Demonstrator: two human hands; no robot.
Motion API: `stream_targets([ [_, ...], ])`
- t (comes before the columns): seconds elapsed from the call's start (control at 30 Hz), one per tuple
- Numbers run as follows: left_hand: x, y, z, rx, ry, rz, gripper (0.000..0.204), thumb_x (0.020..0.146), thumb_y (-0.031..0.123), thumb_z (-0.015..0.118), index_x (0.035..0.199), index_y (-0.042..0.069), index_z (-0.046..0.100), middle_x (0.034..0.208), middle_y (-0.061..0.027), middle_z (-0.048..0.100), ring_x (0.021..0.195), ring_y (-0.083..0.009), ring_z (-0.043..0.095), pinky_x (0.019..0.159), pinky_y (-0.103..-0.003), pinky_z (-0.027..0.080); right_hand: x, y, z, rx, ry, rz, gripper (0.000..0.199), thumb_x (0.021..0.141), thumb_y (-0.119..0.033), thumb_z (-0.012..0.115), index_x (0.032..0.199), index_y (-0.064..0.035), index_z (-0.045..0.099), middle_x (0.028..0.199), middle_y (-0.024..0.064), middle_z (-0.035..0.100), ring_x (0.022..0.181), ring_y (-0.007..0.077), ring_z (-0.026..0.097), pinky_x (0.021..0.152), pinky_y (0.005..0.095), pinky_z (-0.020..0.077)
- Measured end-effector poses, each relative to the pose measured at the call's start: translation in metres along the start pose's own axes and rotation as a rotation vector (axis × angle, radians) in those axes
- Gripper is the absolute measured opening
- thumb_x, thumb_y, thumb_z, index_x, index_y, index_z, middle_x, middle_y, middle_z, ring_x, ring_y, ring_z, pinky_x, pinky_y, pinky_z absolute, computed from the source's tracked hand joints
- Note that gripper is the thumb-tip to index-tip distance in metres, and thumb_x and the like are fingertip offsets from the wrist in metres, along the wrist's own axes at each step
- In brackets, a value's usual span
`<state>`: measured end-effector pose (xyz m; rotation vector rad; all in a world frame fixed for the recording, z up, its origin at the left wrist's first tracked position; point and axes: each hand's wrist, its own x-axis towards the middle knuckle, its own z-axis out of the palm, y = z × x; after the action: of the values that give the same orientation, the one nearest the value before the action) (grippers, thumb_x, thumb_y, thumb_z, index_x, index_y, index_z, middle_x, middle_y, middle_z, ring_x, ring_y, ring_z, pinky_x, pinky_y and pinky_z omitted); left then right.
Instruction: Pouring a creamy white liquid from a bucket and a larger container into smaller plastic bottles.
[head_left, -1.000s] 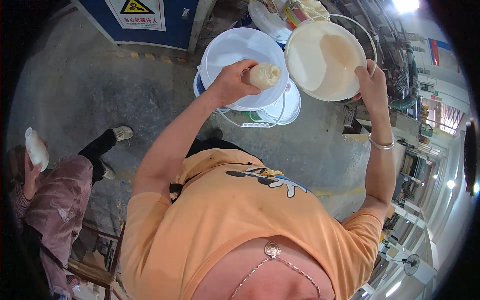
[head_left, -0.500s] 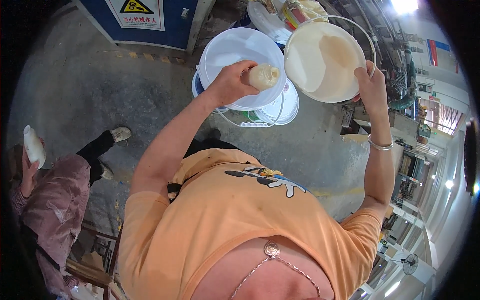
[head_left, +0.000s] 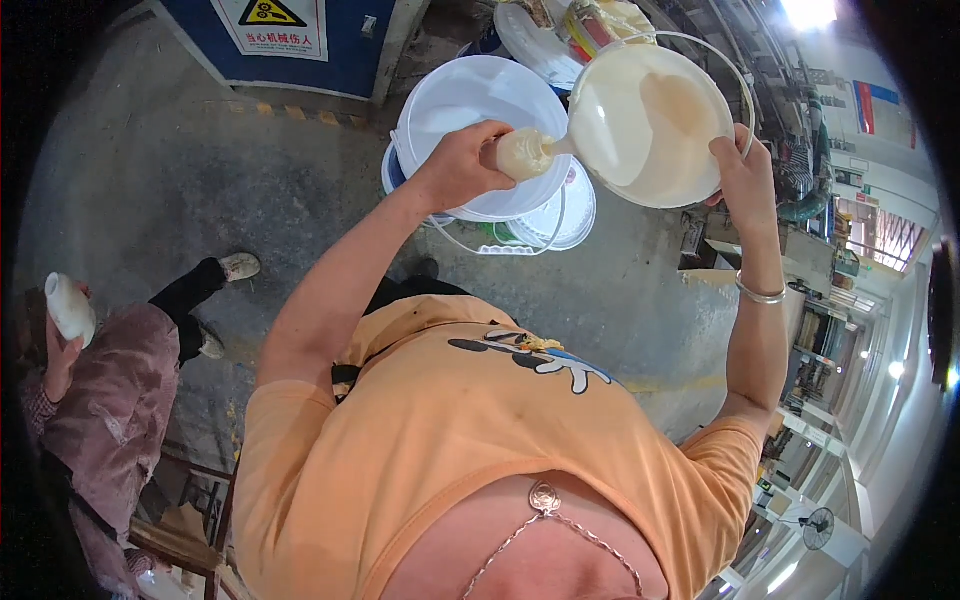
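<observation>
My left hand (head_left: 462, 168) is wrapped round a whitish plastic bottle (head_left: 522, 155), its open mouth turned toward the right. With its fingers on the rim, my right hand (head_left: 742, 170) holds a white bucket (head_left: 690, 170) tilted to the left. Cream-coloured liquid (head_left: 612, 125) lies inside it, and a thin stream (head_left: 563, 146) runs from its lip into the bottle's mouth. Below the bottle stands a larger white bucket (head_left: 430, 110) with its top uncovered. The bottle's far side and my left fingertips are partly hidden.
A white lid (head_left: 570, 215) and more tubs (head_left: 540, 45) surround the large bucket. A blue cabinet (head_left: 340, 60) with a warning sign stands at the far left. At left, another person's hand (head_left: 62, 365) holds a similar white bottle (head_left: 70, 308). Machinery lines the right side.
Liquid now runs in a stream from the tilted bucket into the bottle's mouth; no stream showed before. The other person's bottle has moved slightly. My hands have barely moved.
</observation>
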<state>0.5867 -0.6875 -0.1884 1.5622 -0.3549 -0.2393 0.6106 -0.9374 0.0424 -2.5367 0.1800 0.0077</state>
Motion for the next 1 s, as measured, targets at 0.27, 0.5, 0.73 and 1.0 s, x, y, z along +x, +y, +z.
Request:
stream_targets([
  [0.27,-0.003,0.0,0.0,-0.009,-0.004,0.003,0.059,0.068,0.012,0.081,0.121,0.003,0.058,0.114,-0.0133,0.065,0.107,-0.0241,0.062,0.095,-0.034,0.047,0.0,0.0,-0.003,-0.003,-0.011,-0.005,0.021,0.085,-0.016,0.051,0.081,0.003,0.058,0.065,0.0053,0.059,0.047,0.0114,0.056,0.038,0.025,0.0474],
  [0.5,-0.008,0.002,-0.004,0.022,0.002,0.002,0.058,0.069,0.013,0.081,0.121,0.003,0.058,0.115,-0.0124,0.065,0.107,-0.0244,0.062,0.095,-0.034,0.047,0.0,0.0,-0.003,-0.015,-0.021,0.01,0.021,0.086,-0.016,0.051,0.08,0.003,0.057,0.064,0.0054,0.058,0.047,0.0115,0.055,0.037,0.0251,0.0464],
  [0.73,-0.009,0.003,-0.006,0.029,-0.047,-0.058,0.067,0.07,0.012,0.081,0.13,0.005,0.053,0.119,-0.0091,0.062,0.108,-0.0202,0.058,0.096,-0.034,0.045,0.001,-0.002,-0.002,-0.01,-0.027,0.001,0.019,0.086,-0.014,0.05,0.079,0.0029,0.057,0.061,0.0047,0.056,0.042,0.012,0.054,0.036,0.0251,0.0441],
  [1.0,-0.005,-0.002,-0.005,-0.009,0.001,0.001,0.057,0.068,0.012,0.08,0.12,0.003,0.058,0.114,-0.0126,0.065,0.106,-0.0238,0.061,0.095,-0.034,0.047,0.005,0.0,-0.001,-0.016,-0.017,0.007,0.02,0.085,-0.015,0.051,0.077,0.0024,0.056,0.062,0.0053,0.056,0.045,0.012,0.055,0.036,0.0256,0.0454],
])
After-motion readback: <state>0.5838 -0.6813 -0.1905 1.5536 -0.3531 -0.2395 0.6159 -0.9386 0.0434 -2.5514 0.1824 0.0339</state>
